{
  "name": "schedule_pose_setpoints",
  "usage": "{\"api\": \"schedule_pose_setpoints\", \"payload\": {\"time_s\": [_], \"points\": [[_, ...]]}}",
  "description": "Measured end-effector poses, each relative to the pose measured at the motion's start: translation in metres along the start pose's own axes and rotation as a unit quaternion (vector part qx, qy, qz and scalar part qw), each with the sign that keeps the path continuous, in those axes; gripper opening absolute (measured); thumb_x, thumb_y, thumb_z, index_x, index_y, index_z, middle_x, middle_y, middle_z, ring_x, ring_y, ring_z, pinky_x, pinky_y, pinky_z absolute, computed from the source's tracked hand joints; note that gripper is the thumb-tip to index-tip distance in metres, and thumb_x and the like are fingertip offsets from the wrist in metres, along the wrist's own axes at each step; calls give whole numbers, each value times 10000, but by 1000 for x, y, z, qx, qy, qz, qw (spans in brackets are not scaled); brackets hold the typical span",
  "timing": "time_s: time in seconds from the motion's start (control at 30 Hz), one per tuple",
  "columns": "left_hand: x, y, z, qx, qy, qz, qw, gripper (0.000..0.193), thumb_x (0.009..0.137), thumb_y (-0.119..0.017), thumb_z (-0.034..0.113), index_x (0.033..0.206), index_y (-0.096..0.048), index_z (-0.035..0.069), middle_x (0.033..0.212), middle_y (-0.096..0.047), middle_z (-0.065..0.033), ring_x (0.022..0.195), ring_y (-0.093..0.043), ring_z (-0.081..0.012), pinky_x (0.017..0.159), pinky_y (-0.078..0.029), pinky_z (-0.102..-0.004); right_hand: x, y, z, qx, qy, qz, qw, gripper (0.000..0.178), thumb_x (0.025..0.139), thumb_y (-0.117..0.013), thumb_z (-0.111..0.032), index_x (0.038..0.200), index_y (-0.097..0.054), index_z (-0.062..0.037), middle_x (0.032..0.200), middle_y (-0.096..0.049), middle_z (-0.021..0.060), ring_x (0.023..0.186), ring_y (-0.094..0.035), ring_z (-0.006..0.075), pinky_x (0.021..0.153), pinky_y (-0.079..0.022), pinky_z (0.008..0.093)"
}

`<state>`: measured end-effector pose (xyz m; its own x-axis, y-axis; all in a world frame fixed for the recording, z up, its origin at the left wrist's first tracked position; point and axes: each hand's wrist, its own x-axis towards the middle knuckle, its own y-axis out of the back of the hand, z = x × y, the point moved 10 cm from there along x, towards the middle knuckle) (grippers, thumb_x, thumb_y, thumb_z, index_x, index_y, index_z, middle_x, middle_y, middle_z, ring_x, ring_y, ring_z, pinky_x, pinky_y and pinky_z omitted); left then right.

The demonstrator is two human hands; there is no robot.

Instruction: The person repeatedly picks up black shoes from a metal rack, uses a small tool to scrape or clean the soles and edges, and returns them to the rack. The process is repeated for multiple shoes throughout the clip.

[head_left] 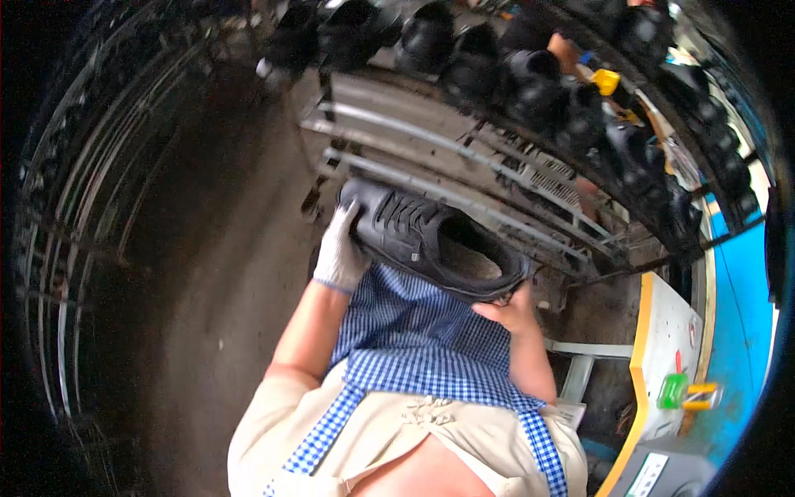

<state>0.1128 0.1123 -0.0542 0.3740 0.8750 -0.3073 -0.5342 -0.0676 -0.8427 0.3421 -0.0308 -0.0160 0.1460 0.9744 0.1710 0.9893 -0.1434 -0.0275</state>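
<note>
A black lace-up shoe [406,236] is held up in front of my blue checked apron, its toe toward the left and its opening toward the right. My left hand [341,253], in a white glove, grips the toe end, with the thumb on top and the other fingers hidden beneath. At the heel, my bare right hand [509,311] is closed on the lower edge, its thumb along the side. The pale insole shows inside the opening. Laces cross the upper, and the sole is mostly hidden from view.
Just beyond the shoe stands a metal rack [447,137] with several black shoes [426,37] along its top. To the right is a white table with a yellow edge [642,331], bearing a green container [672,391]. More metal racks [62,290] line the left side.
</note>
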Motion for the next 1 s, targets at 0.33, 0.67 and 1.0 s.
{"api": "schedule_pose_setpoints", "payload": {"time_s": [0.33, 0.67, 1.0], "points": [[-39, -41, 29, 354, -226, -117, 900, 661, 723, -780, 220, 1291, -517, 5, 1251, -575, -89, 1178, -529, -204, 1038, -393, -342, -27, 19, 83, -425, 1, 5, 905, 375, 840, -702, -101, 1195, -598, -38, 1071, -626, 131, 915, -650, 244, 703, -540, 345], [-40, -64, -3, 423, -126, -196, 876, 672, 672, -815, 215, 1249, -559, -12, 1165, -624, -92, 1083, -587, -184, 984, -447, -329, 23, -50, -106, -353, 240, -103, 899, 367, 826, -682, -47, 1180, -682, -145, 839, -611, 73, 639, -598, 190, 561, -486, 298], [-50, -73, -13, 428, -107, -212, 872, 645, 683, -823, 201, 1234, -564, -13, 1145, -636, -100, 1055, -603, -174, 957, -473, -324, 29, -77, -140, -457, 259, -179, 832, 365, 789, -687, -10, 1117, -717, -165, 731, -554, 70, 541, -550, 188, 484, -443, 310]]}}
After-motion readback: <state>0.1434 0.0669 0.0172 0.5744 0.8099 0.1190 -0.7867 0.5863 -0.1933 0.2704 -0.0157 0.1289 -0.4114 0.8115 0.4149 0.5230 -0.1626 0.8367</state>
